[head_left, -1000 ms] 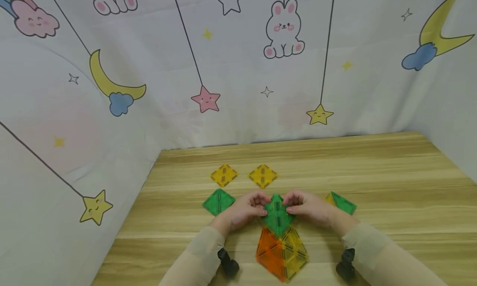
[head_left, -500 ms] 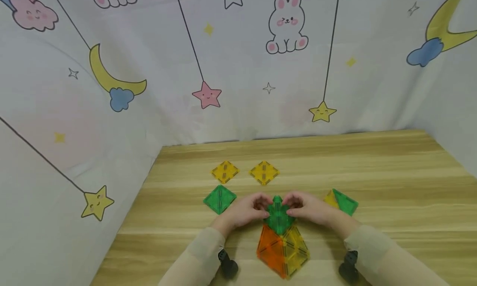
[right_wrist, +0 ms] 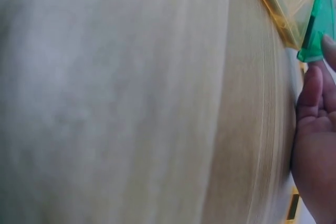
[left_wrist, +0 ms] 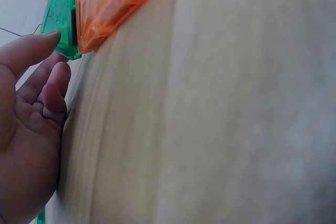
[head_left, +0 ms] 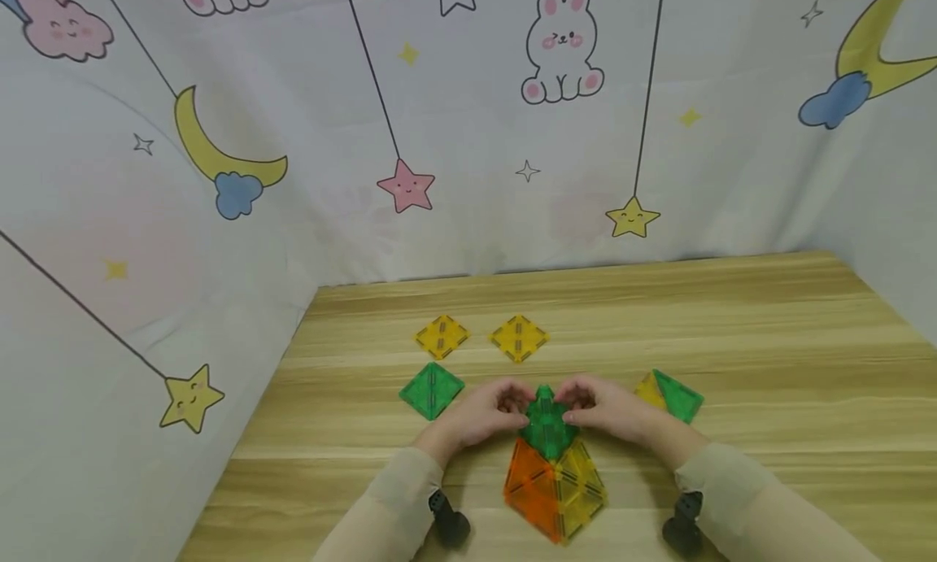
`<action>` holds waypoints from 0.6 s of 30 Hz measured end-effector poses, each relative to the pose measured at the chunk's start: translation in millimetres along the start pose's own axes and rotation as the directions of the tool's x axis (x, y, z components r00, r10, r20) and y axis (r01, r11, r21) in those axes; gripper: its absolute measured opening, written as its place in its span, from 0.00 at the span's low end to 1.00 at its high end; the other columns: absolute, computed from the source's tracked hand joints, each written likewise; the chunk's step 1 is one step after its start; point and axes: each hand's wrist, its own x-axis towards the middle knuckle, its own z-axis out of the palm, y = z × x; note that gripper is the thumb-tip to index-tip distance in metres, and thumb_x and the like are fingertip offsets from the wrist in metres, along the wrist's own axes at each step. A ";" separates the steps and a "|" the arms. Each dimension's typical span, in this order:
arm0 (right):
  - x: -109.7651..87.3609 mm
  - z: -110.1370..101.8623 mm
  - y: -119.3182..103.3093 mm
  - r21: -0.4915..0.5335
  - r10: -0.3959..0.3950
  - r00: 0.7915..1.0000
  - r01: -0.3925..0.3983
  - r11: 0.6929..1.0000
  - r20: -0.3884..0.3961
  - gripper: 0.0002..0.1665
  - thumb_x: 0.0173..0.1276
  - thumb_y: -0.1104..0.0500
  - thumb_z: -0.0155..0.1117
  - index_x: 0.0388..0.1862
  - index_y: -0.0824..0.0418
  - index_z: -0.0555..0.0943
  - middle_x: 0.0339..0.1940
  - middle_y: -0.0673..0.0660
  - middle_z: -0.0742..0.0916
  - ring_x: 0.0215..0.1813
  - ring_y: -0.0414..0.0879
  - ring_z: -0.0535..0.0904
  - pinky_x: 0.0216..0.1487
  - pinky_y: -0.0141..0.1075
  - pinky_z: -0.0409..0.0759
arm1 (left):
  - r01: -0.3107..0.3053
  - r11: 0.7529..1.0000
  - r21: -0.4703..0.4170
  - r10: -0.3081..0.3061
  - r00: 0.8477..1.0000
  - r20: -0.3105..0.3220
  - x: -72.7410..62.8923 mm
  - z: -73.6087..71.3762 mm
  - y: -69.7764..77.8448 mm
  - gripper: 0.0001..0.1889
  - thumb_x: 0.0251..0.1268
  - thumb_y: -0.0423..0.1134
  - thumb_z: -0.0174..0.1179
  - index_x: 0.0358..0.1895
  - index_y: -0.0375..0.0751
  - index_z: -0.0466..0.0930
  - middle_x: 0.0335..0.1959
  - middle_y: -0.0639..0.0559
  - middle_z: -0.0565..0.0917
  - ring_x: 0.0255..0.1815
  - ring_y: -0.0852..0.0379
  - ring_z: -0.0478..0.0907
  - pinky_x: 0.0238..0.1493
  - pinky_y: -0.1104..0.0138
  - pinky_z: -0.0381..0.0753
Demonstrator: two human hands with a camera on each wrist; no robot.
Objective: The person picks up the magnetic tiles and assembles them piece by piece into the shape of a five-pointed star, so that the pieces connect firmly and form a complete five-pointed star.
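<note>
Evenly, the left hand (head_left: 485, 411) and right hand (head_left: 609, 409) arch inward, each pinching one side of the central green tiles (head_left: 549, 433).

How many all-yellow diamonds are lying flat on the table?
2: the left yellow diamond, just beyond the green diamond, and the right yellow diamond, beyond the left hand.

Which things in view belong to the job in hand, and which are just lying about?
In the job:
left hand and right hand, holding the green piece
orange piece and yellow piece, at its near side

Lying about, apparently spare for now:
left amber diamond
right amber diamond
green diamond
yellow-and-green piece
</note>
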 end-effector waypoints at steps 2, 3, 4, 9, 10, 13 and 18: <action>0.0 -0.3 0.8 -0.003 0.001 1.000 -0.001 1.000 -0.002 0.17 0.63 0.58 0.65 0.49 0.63 0.76 0.40 0.55 0.80 0.44 0.49 0.74 0.43 0.39 0.73 | 0.001 1.000 0.007 -0.001 1.000 -0.002 0.1 0.6 0.8 0.14 0.60 0.35 0.63 0.49 0.46 0.77 0.40 0.56 0.78 0.38 0.59 0.74 0.40 0.67 0.73; 0.1 -0.4 1.3 -0.002 0.003 1.000 -0.003 1.000 -0.002 0.18 0.63 0.58 0.65 0.49 0.63 0.76 0.41 0.55 0.80 0.44 0.49 0.74 0.43 0.39 0.73 | 0.004 1.000 0.008 -0.004 1.000 -0.004 -0.1 0.8 1.6 0.14 0.60 0.36 0.63 0.49 0.46 0.77 0.40 0.56 0.78 0.38 0.59 0.74 0.40 0.67 0.73; 0.4 -0.5 1.7 0.004 0.003 1.000 -0.003 1.000 0.000 0.19 0.64 0.58 0.65 0.51 0.64 0.75 0.41 0.55 0.80 0.44 0.49 0.74 0.43 0.39 0.73 | 0.005 1.000 0.010 -0.005 1.000 -0.007 -0.4 1.0 2.4 0.14 0.60 0.36 0.63 0.49 0.46 0.77 0.40 0.56 0.78 0.38 0.59 0.74 0.40 0.67 0.73; 1.1 -0.9 2.5 0.021 0.001 1.000 -0.002 1.000 0.021 0.30 0.64 0.58 0.64 0.64 0.61 0.68 0.44 0.56 0.82 0.45 0.49 0.75 0.43 0.40 0.74 | 0.022 1.000 0.023 -0.021 1.000 -0.014 -0.4 1.8 4.1 0.14 0.61 0.37 0.62 0.50 0.46 0.77 0.43 0.57 0.78 0.39 0.59 0.74 0.42 0.66 0.73; 1.1 -1.1 2.3 0.022 -0.002 1.000 0.001 1.000 0.027 0.32 0.64 0.58 0.64 0.66 0.60 0.67 0.45 0.56 0.82 0.45 0.50 0.75 0.43 0.39 0.74 | 0.023 0.999 0.023 -0.022 1.000 -0.014 -0.2 1.9 4.3 0.14 0.61 0.37 0.62 0.50 0.46 0.76 0.44 0.57 0.78 0.40 0.59 0.74 0.42 0.66 0.73; 1.1 -1.8 1.8 0.004 -0.019 0.999 0.019 1.000 0.036 0.35 0.64 0.58 0.64 0.69 0.59 0.65 0.44 0.55 0.82 0.43 0.49 0.74 0.41 0.37 0.73 | 0.024 0.999 0.032 -0.024 1.000 -0.017 0.5 2.2 3.2 0.14 0.62 0.37 0.61 0.51 0.47 0.76 0.45 0.58 0.78 0.40 0.60 0.74 0.43 0.66 0.73; 0.2 -2.8 1.2 -0.021 -0.031 0.999 0.032 0.999 0.043 0.34 0.64 0.58 0.64 0.68 0.59 0.67 0.44 0.55 0.81 0.41 0.49 0.74 0.39 0.36 0.73 | 0.017 0.998 0.057 -0.015 1.000 -0.020 1.3 2.7 1.1 0.14 0.63 0.39 0.61 0.51 0.49 0.77 0.43 0.58 0.78 0.40 0.60 0.74 0.43 0.66 0.73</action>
